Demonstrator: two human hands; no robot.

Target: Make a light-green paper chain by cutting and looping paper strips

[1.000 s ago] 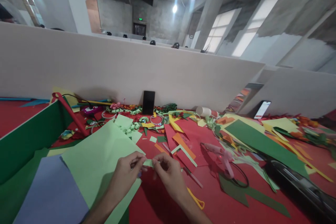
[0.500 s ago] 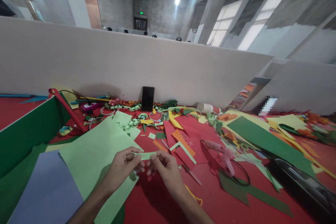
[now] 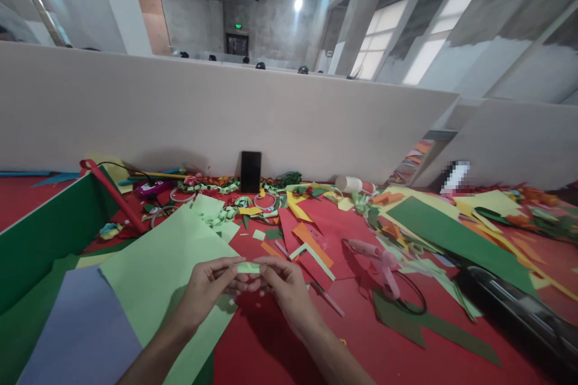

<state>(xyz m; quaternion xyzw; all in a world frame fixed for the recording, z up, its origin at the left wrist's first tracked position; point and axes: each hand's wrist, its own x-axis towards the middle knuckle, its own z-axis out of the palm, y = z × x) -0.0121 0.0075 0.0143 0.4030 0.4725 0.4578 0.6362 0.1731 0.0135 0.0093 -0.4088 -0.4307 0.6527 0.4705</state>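
Note:
My left hand (image 3: 209,286) and my right hand (image 3: 282,283) meet above the red table (image 3: 289,349), each pinching one end of a short light green paper strip (image 3: 248,267). The strip runs level between my fingertips. Under my left hand lies a large light green paper sheet (image 3: 162,277). A lavender sheet (image 3: 76,331) overlaps its left side.
A pink glue gun (image 3: 377,255) with a black cord lies right of my hands. Dark green sheets (image 3: 451,239), orange and yellow scraps and paper chains litter the table. A black phone (image 3: 250,171) leans on the grey partition (image 3: 226,114). A green box wall (image 3: 49,234) stands left, a black cylinder (image 3: 519,310) right.
The strip and both hands have risen slightly; the hands have drawn a little closer on it. The view has shifted a little; the yellow scissor handle by my right wrist has dropped out of sight.

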